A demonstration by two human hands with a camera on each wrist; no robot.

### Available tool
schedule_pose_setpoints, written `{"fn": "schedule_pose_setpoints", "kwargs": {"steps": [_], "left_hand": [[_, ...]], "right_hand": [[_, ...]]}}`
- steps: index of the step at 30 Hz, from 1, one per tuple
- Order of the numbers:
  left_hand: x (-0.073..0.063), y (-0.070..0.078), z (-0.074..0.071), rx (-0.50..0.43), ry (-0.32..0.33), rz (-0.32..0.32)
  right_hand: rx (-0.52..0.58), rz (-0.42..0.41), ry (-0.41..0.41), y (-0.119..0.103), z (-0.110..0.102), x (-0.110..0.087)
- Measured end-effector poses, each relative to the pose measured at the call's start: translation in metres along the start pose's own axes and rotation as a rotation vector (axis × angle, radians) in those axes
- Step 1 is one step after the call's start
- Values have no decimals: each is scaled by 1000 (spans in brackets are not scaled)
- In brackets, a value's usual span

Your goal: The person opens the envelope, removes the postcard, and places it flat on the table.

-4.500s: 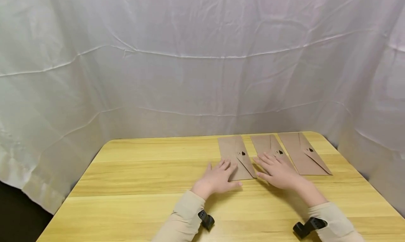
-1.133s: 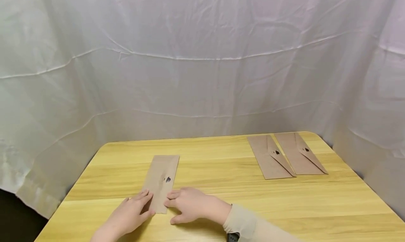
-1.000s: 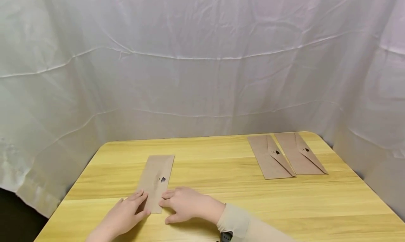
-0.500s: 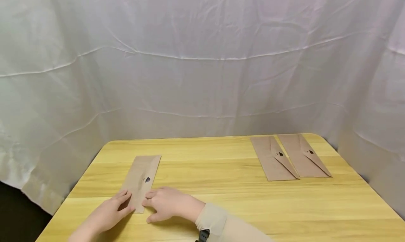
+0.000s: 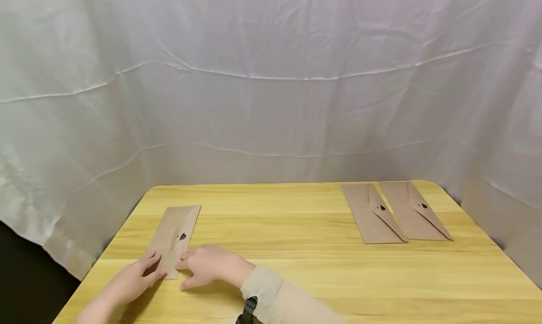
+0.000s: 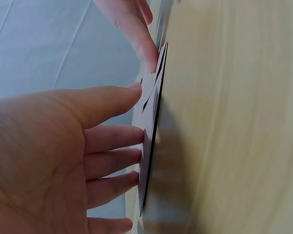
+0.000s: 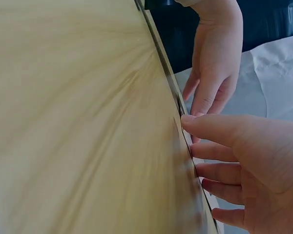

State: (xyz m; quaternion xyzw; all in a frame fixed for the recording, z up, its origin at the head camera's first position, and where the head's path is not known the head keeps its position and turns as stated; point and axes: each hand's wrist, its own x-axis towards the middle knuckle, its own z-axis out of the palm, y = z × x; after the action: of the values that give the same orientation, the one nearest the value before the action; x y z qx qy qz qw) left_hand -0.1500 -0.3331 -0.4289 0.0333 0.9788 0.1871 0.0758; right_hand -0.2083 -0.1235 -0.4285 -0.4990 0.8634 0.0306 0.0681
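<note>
A brown paper envelope [image 5: 172, 230] with a small black mark lies on the left part of the wooden table, slanted slightly. My left hand [image 5: 133, 278] rests its fingertips along the envelope's near left edge. Opposite it, my right hand [image 5: 207, 266] touches the near right edge with its fingertips. In the left wrist view, the left hand [image 6: 53, 151] has its fingers extended against the envelope [image 6: 147, 117], seen almost edge-on. The right wrist view has the right hand [image 7: 254, 170] with fairly straight fingers along the thin envelope edge.
Two more brown envelopes [image 5: 367, 216] lie side by side at the table's [image 5: 296, 267] far right, flaps up. A pale curtain [image 5: 271, 117] hangs behind and beside the table. A black wrist camera [image 5: 247, 310] sits at the right sleeve.
Both hands have slid the envelope from the right group across to the table's left side; over the last second it moved further left. The two right envelopes stayed put while the view shifted slightly.
</note>
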Motion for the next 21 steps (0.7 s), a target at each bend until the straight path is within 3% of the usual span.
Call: {"fn": "schedule_pose_setpoints", "kwargs": {"steps": [11, 21], "left_hand": [[-4, -22, -7, -48, -2, -34], [-11, -40, -11, -45, 12, -18]], "right_hand": [[36, 35, -5, -11, -4, 23], [-61, 101, -13, -34, -4, 33]]}}
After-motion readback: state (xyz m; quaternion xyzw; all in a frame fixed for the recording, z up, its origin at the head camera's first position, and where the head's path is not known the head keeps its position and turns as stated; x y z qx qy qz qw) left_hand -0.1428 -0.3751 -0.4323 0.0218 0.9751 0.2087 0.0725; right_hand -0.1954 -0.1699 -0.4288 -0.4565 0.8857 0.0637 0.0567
